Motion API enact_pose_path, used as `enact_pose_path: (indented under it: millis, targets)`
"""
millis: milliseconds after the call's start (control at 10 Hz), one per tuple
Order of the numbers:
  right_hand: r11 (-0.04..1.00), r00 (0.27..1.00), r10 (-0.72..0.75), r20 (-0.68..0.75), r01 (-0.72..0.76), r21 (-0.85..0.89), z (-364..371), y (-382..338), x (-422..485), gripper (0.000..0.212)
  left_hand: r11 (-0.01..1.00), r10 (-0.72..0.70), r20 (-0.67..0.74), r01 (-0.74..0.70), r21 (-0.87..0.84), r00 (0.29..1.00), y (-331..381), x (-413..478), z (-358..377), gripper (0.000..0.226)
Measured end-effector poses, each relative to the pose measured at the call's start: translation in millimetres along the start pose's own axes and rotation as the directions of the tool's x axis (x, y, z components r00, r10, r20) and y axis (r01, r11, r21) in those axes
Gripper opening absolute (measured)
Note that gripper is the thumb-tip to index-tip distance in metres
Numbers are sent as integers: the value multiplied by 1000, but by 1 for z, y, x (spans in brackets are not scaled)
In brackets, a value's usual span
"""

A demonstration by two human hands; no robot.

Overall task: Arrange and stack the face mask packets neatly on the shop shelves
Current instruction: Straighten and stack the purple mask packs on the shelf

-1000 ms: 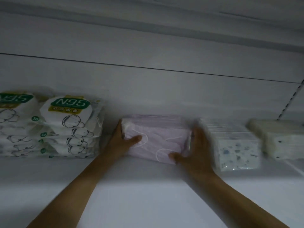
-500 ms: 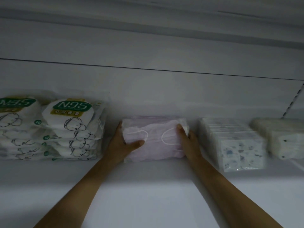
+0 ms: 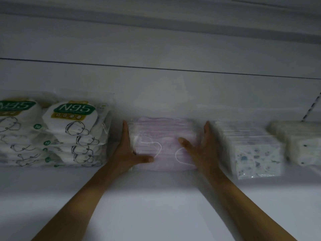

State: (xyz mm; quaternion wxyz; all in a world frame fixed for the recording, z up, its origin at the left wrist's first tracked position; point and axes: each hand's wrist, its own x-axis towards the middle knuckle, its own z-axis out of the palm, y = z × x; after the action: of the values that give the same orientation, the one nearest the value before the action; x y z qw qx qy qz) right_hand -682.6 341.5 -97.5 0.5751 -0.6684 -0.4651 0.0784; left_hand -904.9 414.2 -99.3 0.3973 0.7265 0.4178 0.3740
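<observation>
A stack of pink face mask packets (image 3: 165,136) in clear wrap lies on the white shelf (image 3: 156,206), near the back wall. My left hand (image 3: 126,150) lies flat against its left side, fingers straight, thumb across the lower front. My right hand (image 3: 203,150) presses the right side the same way, with its thumb on the front face. The pink stack sits square between both palms.
Two stacks of N95 mask packets (image 3: 76,133) (image 3: 15,129) stand to the left. A stack of patterned white masks (image 3: 251,150) sits close on the right, then a cream stack (image 3: 300,141). A slotted upright (image 3: 312,108) runs at the far right.
The pink stack went from tilted to square and further back. My right hand shifted from the front corner to the right side, and both hands straightened their fingers.
</observation>
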Motion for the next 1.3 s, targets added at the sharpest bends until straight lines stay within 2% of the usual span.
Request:
enact_pose_path:
  millis: [100, 200, 300, 400, 500, 600, 700, 800, 900, 1000, 1100, 1200, 1300]
  targets:
    - [862, 884, -468, -6, 455, -225, -2, -16, -18, 81, 999, -11, -2, 11, -40, 1000, -6, 4, -1, 143]
    - [644, 688, -660, 300, 725, -246, 0, -27, -59, 23, 1000, 20, -30, -20, -11, 999, -13, 9, 1, 144]
    - [699, 691, -479, 542, 673, -241, 9, -24, -80, 15, 1000, 19, -60, -19, 4, 998, -11, 6, 1, 142]
    - [799, 783, -312, 538, 522, -297, 13, -23, -67, 21, 999, -1, -103, 5, 37, 995, -6, 0, 1, 136]
    - [794, 768, -306, 562, 532, -293, 14, -26, -62, 21, 997, 73, -122, -68, 44, 990, -1, -5, -1, 135]
    - [789, 760, -288, 583, 534, -305, 14, -29, -63, 21, 947, 266, -180, -222, 234, 947, -8, 1, 2, 137]
    - [810, 799, -275, 534, 492, -319, 8, -32, -67, 19, 888, 406, -225, -324, 325, 886, -10, 1, 1, 128]
    - [837, 855, -222, 468, 414, -359, -1, -33, -68, 21, 856, 463, -231, -363, 369, 856, -4, -2, 3, 103]
    - [903, 913, -180, 365, 300, -307, -5, -33, -53, 23, 858, 466, -266, -358, 368, 844, -2, -4, 4, 86]
    - [955, 925, -130, 356, 213, -205, -1, -36, -33, 18, 869, 443, -272, -334, 366, 854, -8, -1, 3, 81]
    - [970, 918, -171, 359, 220, -100, 5, -35, -32, 20, 949, 299, -342, -238, 208, 891, -5, 1, 4, 94]
    - [918, 934, -315, 167, 345, -196, -7, -24, -38, 29, 985, 150, -272, -118, 128, 951, -2, 0, 9, 124]
    - [770, 857, -294, 424, 475, -426, -20, -18, -49, 20, 988, 146, -175, -136, 70, 974, -15, 2, 14, 143]
